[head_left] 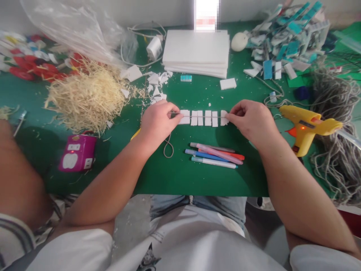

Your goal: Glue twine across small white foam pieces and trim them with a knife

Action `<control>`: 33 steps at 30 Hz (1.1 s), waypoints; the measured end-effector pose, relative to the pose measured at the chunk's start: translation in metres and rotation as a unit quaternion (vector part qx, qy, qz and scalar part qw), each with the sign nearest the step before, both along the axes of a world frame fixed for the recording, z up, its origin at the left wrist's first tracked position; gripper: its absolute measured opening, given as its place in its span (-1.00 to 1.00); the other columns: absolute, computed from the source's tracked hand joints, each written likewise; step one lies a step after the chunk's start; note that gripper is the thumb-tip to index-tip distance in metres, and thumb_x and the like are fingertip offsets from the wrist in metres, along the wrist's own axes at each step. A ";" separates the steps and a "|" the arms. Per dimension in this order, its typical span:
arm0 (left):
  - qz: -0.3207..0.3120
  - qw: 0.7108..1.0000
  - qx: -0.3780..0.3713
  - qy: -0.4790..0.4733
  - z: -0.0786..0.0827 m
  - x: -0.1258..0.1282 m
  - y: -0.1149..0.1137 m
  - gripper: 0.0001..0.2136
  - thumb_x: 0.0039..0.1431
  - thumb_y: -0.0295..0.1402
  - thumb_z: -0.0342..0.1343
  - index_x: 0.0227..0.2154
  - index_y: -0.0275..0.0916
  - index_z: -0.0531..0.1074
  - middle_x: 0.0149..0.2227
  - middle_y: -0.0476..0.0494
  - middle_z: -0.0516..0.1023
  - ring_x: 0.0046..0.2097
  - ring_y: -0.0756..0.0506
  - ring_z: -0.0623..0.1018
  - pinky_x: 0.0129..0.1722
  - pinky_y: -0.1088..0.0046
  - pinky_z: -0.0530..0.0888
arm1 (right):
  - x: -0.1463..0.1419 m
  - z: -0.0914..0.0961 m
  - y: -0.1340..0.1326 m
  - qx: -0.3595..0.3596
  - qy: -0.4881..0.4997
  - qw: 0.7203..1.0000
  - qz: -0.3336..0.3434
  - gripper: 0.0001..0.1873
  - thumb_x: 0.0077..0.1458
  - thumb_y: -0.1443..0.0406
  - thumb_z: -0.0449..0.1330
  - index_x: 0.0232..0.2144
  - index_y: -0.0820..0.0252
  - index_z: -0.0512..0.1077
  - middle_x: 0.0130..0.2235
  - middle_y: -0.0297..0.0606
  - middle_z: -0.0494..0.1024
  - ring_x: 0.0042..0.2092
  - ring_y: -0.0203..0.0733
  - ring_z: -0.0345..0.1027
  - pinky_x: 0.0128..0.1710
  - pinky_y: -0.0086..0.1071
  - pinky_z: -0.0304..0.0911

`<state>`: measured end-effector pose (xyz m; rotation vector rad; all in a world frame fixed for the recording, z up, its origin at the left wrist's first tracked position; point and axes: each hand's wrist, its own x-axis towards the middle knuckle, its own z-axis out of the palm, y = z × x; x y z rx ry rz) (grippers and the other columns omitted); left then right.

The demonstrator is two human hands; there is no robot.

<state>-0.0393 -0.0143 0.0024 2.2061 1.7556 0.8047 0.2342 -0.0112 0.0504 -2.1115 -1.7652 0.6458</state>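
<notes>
A thin grey cord (201, 117) runs taut across a row of several small white foam pieces (208, 117) lying on the green table. My left hand (159, 119) pinches the cord at the row's left end, above the leftmost piece. A loose loop of cord (168, 149) hangs down onto the table below this hand. At the right end my right hand (249, 119) has thumb and finger closed on the cord, by the rightmost white piece (223, 117). Whether its fingertips also touch that piece is hard to tell.
Several markers (216, 155) lie nearer me. A yellow glue gun (307, 126) and grey cord bundle (335, 124) are right. Left are a straw heap (87, 96) and purple power socket (78, 152). White foam sheets (196, 51) stand behind. Another person's arm (19, 169) is far left.
</notes>
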 end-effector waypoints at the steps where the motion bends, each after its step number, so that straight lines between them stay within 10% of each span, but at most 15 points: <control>1: 0.000 1.000 0.002 -0.002 0.000 0.000 0.000 -0.97 0.20 -0.40 0.37 -0.32 -0.13 0.70 -0.40 -0.04 0.56 -0.37 -0.08 0.47 -0.33 0.34 0.39 | 0.000 0.000 0.000 -0.003 0.001 1.000 -0.002 -0.79 0.05 0.35 0.40 -0.52 0.05 0.46 -0.51 -0.37 0.45 -0.41 -0.14 0.29 -0.33 -0.23 0.17; 22: -0.050 0.998 0.016 0.026 0.007 0.004 -0.004 -0.87 0.26 -0.37 0.36 -0.22 -0.11 0.81 -0.43 -0.05 0.59 -0.43 -0.05 0.44 -0.42 0.38 0.27 | -0.005 0.007 0.000 -0.038 -0.012 0.999 -0.009 -0.76 0.11 0.36 0.37 -0.52 0.05 0.42 -0.45 -0.33 0.49 -0.36 -0.12 0.34 -0.29 -0.22 0.18; 33: -0.114 0.977 0.182 -0.007 0.002 0.007 -0.005 -0.82 0.35 -0.42 0.23 -0.35 -0.19 0.71 -0.56 0.08 0.28 -0.51 0.01 0.26 -0.48 0.45 0.24 | -0.002 0.005 -0.001 -0.018 -0.019 1.000 0.001 -0.81 0.09 0.37 0.37 -0.50 0.08 0.47 -0.44 -0.34 0.51 -0.37 -0.16 0.33 -0.35 -0.26 0.16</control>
